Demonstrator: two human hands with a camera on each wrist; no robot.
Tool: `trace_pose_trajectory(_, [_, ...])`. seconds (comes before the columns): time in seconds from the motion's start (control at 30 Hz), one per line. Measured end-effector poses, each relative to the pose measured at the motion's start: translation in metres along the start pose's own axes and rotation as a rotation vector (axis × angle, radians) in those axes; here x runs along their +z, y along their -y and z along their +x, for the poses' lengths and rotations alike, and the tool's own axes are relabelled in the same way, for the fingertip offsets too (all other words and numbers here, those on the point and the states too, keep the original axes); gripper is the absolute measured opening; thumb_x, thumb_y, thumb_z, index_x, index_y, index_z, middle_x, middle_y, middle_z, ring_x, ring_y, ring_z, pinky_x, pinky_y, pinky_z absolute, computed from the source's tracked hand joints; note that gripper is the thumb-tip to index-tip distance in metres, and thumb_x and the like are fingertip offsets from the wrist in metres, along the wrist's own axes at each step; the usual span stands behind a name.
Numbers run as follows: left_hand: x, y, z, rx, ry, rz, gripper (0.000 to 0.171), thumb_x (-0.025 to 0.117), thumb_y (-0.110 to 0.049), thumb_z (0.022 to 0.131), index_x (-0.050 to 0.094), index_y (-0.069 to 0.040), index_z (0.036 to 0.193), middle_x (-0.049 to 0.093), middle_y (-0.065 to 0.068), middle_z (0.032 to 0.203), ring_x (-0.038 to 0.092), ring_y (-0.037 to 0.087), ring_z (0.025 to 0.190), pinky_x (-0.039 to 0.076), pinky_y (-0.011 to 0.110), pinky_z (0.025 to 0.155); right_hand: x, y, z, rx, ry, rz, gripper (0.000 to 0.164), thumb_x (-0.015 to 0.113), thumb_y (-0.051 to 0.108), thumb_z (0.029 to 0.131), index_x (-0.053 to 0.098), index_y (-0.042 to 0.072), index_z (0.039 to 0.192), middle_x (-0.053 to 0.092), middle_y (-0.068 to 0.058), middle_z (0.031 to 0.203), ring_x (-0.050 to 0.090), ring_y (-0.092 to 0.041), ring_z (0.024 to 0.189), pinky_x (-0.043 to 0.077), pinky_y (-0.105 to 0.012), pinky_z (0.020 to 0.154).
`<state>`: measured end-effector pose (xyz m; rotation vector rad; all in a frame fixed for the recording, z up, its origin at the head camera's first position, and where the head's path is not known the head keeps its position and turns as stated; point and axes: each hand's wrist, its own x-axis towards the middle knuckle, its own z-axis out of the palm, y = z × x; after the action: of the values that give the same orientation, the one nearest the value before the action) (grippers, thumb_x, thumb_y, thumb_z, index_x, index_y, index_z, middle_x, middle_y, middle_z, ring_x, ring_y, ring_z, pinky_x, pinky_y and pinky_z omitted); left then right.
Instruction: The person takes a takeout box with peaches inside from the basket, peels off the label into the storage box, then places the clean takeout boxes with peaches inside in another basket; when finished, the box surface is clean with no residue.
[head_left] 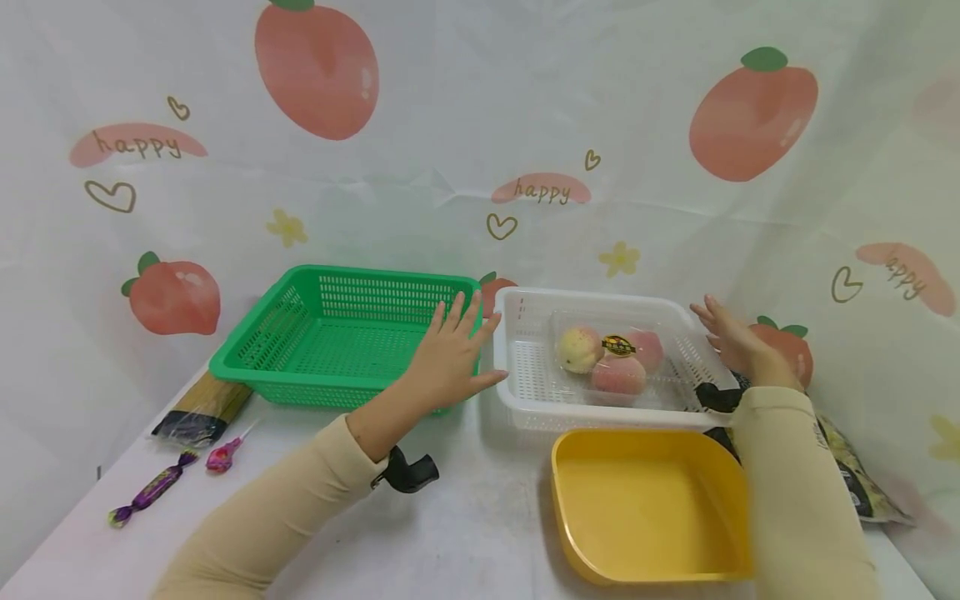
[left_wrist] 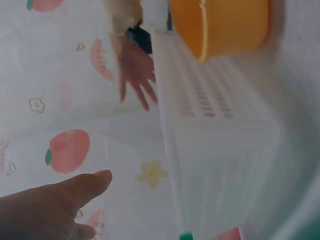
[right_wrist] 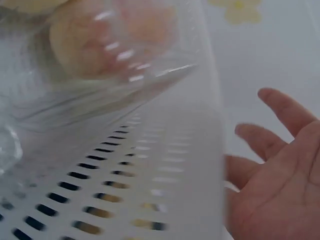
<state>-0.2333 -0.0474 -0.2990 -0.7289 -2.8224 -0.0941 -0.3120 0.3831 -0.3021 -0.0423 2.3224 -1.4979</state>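
Note:
A white slotted basket (head_left: 525,408) stands between my two hands. In it lies a clear plastic box (head_left: 619,346) with a dark label, and peaches (head_left: 618,377) show through it. My left hand (head_left: 447,358) has its fingers spread, over the right end of a green basket (head_left: 273,382) and just left of the white one. At the white basket's right end is my right hand (head_left: 738,343), fingers extended. The right wrist view shows that palm (right_wrist: 287,180) beside the basket's outer wall, holding nothing.
A yellow basin (head_left: 645,508) sits in front of the white basket. On the left lie a brown packet (head_left: 206,408), a lollipop (head_left: 223,456) and a purple-wrapped candy (head_left: 153,489). A printed bag (head_left: 855,475) is partly hidden behind my right forearm. A curtain (head_left: 465,100) hangs behind.

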Motion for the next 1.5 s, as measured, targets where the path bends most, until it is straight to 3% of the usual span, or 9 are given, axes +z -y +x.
trace_pose_trajectory(0.23, [-0.001, -0.016, 0.012, 0.019, 0.023, -0.017, 0.079, 0.050, -0.059, 0.088, 0.024, -0.017, 0.149, 0.008, 0.016, 0.156, 0.004, 0.035, 0.144, 0.008, 0.053, 0.116, -0.002, -0.016, 0.003, 0.063, -0.078, -0.102, 0.086, 0.022, 0.068, 0.091, -0.011, 0.013, 0.148, -0.021, -0.015, 0.153, -0.015, -0.044, 0.139, -0.003, -0.068, 0.106])
trace_pose_trajectory(0.4, [0.000, -0.019, 0.021, 0.009, 0.060, -0.106, 0.078, 0.048, -0.059, 0.089, 0.021, -0.018, 0.150, 0.012, 0.016, 0.156, 0.006, 0.036, 0.144, 0.006, 0.054, 0.116, -0.003, -0.026, 0.003, 0.033, -0.182, -0.175, 0.074, 0.043, 0.044, 0.097, 0.007, 0.005, 0.148, -0.004, -0.023, 0.154, 0.000, -0.048, 0.139, 0.010, -0.064, 0.109])
trace_pose_trajectory(0.6, [0.004, -0.018, 0.035, -0.030, 0.105, -0.268, 0.076, 0.050, -0.054, 0.090, 0.021, -0.016, 0.150, 0.008, 0.016, 0.156, 0.006, 0.036, 0.144, 0.006, 0.054, 0.116, -0.002, -0.033, 0.008, -0.024, -0.222, -0.199, 0.063, 0.055, 0.014, 0.093, 0.022, 0.002, 0.145, -0.001, -0.014, 0.154, -0.003, -0.043, 0.141, 0.008, -0.062, 0.111])
trace_pose_trajectory(0.8, [0.005, -0.023, 0.055, -0.052, 0.162, -0.386, 0.074, 0.050, -0.051, 0.091, 0.023, -0.013, 0.149, 0.009, 0.018, 0.156, 0.005, 0.036, 0.144, 0.009, 0.053, 0.116, -0.003, -0.036, 0.011, -0.037, -0.232, -0.198, 0.063, 0.055, 0.006, 0.089, 0.024, 0.001, 0.144, 0.000, -0.011, 0.153, -0.004, -0.042, 0.142, 0.007, -0.061, 0.111])
trace_pose_trajectory(0.93, [0.005, -0.028, 0.073, -0.055, 0.206, -0.549, 0.072, 0.050, -0.048, 0.092, 0.023, -0.012, 0.149, 0.012, 0.017, 0.156, 0.007, 0.032, 0.145, 0.014, 0.051, 0.116, -0.003, -0.038, 0.012, -0.050, -0.226, -0.164, 0.064, 0.055, 0.003, 0.089, 0.023, 0.000, 0.144, -0.001, -0.011, 0.153, -0.007, -0.039, 0.142, 0.006, -0.059, 0.112])
trace_pose_trajectory(1.1, [0.016, -0.034, 0.097, -0.090, 0.238, -0.839, 0.070, 0.050, -0.048, 0.092, 0.026, -0.015, 0.148, 0.022, 0.007, 0.155, 0.017, 0.025, 0.144, 0.023, 0.046, 0.115, -0.001, -0.039, 0.012, -0.083, -0.211, -0.099, 0.063, 0.055, -0.001, 0.088, 0.021, -0.005, 0.141, -0.002, -0.011, 0.153, -0.012, -0.036, 0.141, 0.002, -0.055, 0.114])
trace_pose_trajectory(1.3, [0.031, -0.044, 0.118, -0.194, 0.186, -1.067, 0.066, 0.053, -0.045, 0.092, 0.028, -0.019, 0.147, 0.023, 0.003, 0.155, 0.021, 0.025, 0.143, 0.027, 0.047, 0.112, 0.002, -0.040, 0.012, -0.074, -0.211, -0.097, 0.062, 0.053, -0.001, 0.089, 0.022, -0.003, 0.142, -0.002, -0.009, 0.154, -0.010, -0.036, 0.142, 0.007, -0.055, 0.114])
trace_pose_trajectory(1.5, [0.042, -0.058, 0.131, -0.306, 0.214, -1.250, 0.071, 0.052, -0.045, 0.092, 0.023, -0.016, 0.149, 0.021, 0.005, 0.156, 0.021, 0.028, 0.143, 0.026, 0.051, 0.112, 0.001, -0.040, 0.013, -0.071, -0.225, -0.096, 0.062, 0.052, -0.002, 0.089, 0.022, -0.002, 0.143, -0.002, -0.009, 0.154, -0.008, -0.036, 0.142, 0.009, -0.055, 0.114])
